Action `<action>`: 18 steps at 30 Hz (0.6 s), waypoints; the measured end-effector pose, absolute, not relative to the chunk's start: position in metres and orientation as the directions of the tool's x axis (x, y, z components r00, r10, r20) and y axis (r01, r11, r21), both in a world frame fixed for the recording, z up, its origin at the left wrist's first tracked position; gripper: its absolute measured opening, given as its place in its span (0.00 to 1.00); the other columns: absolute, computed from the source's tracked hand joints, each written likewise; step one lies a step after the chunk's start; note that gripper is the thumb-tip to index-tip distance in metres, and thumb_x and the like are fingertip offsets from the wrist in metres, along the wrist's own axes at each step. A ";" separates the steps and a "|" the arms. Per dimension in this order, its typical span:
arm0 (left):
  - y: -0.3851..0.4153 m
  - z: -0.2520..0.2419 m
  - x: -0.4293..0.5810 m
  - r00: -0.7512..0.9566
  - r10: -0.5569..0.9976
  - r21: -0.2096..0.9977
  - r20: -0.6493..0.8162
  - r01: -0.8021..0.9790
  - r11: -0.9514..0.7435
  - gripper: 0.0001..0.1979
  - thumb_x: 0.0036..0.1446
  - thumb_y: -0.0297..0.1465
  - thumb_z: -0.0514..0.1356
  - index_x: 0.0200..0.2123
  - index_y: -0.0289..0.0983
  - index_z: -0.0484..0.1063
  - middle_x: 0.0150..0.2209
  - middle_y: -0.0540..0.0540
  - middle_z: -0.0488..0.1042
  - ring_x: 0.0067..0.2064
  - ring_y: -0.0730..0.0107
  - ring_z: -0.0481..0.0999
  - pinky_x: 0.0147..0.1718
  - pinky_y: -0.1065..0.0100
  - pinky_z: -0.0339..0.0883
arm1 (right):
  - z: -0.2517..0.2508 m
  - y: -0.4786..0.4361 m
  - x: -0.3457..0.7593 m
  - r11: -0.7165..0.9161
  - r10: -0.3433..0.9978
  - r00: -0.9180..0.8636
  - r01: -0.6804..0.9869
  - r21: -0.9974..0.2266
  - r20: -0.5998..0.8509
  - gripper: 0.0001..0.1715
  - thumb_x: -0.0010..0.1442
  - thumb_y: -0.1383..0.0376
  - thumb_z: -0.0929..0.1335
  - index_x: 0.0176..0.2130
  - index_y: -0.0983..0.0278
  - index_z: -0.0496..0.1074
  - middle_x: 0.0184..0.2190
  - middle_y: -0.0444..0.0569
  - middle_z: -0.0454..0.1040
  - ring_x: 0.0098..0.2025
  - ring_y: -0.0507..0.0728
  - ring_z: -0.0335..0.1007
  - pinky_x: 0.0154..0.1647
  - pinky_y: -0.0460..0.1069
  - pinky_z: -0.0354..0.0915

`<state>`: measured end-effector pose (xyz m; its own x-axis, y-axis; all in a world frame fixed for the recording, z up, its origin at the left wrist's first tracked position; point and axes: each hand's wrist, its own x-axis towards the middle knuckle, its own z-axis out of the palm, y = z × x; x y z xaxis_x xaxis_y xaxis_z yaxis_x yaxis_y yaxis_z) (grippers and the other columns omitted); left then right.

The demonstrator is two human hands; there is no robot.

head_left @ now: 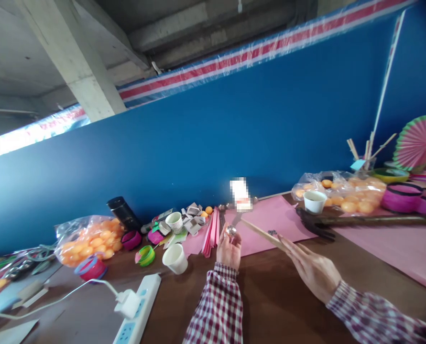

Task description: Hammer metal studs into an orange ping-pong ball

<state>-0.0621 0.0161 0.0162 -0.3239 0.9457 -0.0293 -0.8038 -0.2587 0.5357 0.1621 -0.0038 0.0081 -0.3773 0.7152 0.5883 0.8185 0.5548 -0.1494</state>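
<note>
My left hand (228, 252) is closed around a shiny metal ball (231, 231), held up over the near edge of a pink paper sheet (280, 215). My right hand (313, 270) grips the near end of a flat wooden stick (261, 232), with its fingers stretched along it. The stick's far tip points up and left, a little to the right of the ball; contact between them does not show. A small dark cluster (272, 232) lies on the pink paper just beyond the stick. Folded pink paper strips (211, 234) lie left of my left hand.
A claw hammer (359, 220) lies at the right, near a bag of orange balls (363, 193) and a white cup (315, 202). Leftward are a paper cup (175, 259), a power strip (141, 303), a black cylinder (123, 212) and another ball bag (91, 241). A blue partition (198, 143) stands behind.
</note>
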 end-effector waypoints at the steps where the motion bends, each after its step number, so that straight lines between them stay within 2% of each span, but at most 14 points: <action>1: 0.016 0.016 -0.062 -0.309 0.951 0.529 -0.019 -0.810 -0.253 0.14 0.52 0.23 0.53 0.42 0.38 0.68 0.38 0.44 0.69 0.34 0.75 0.70 0.36 0.68 0.67 | 0.008 -0.004 0.162 0.560 0.717 -0.391 0.817 -0.141 0.577 0.27 0.60 0.64 0.55 0.59 0.55 0.45 0.41 0.45 0.72 0.23 0.48 0.70 0.20 0.42 0.64; 4: 0.016 0.015 -0.062 -0.298 0.954 0.517 -0.026 -0.821 -0.243 0.13 0.52 0.24 0.52 0.41 0.38 0.68 0.37 0.44 0.70 0.33 0.76 0.70 0.36 0.69 0.67 | 0.009 -0.005 0.161 0.564 0.723 -0.411 0.815 -0.131 0.555 0.27 0.60 0.63 0.55 0.58 0.54 0.45 0.39 0.44 0.73 0.23 0.48 0.69 0.20 0.42 0.64; 8: 0.016 0.017 -0.062 -0.328 0.941 0.513 -0.076 -0.823 -0.246 0.11 0.53 0.25 0.52 0.40 0.38 0.69 0.37 0.44 0.70 0.31 0.77 0.70 0.32 0.72 0.67 | 0.007 -0.004 0.162 0.552 0.732 -0.387 0.819 -0.156 0.561 0.27 0.60 0.64 0.55 0.59 0.55 0.44 0.41 0.45 0.72 0.25 0.48 0.70 0.24 0.42 0.66; 13: 0.017 0.020 -0.062 -0.315 0.939 0.487 -0.134 -0.846 -0.214 0.09 0.53 0.26 0.52 0.38 0.36 0.69 0.37 0.43 0.70 0.28 0.79 0.69 0.28 0.74 0.66 | 0.007 -0.002 0.162 0.543 0.736 -0.384 0.826 -0.148 0.557 0.28 0.60 0.65 0.55 0.58 0.53 0.45 0.41 0.43 0.72 0.22 0.48 0.70 0.19 0.42 0.65; 18: 0.018 0.017 -0.063 -0.329 0.938 0.512 -0.112 -0.828 -0.230 0.11 0.53 0.24 0.52 0.39 0.39 0.69 0.40 0.44 0.70 0.29 0.80 0.69 0.27 0.76 0.66 | 0.010 -0.004 0.162 0.549 0.723 -0.343 0.813 -0.197 0.599 0.27 0.60 0.65 0.55 0.59 0.56 0.46 0.46 0.47 0.70 0.28 0.49 0.72 0.25 0.42 0.67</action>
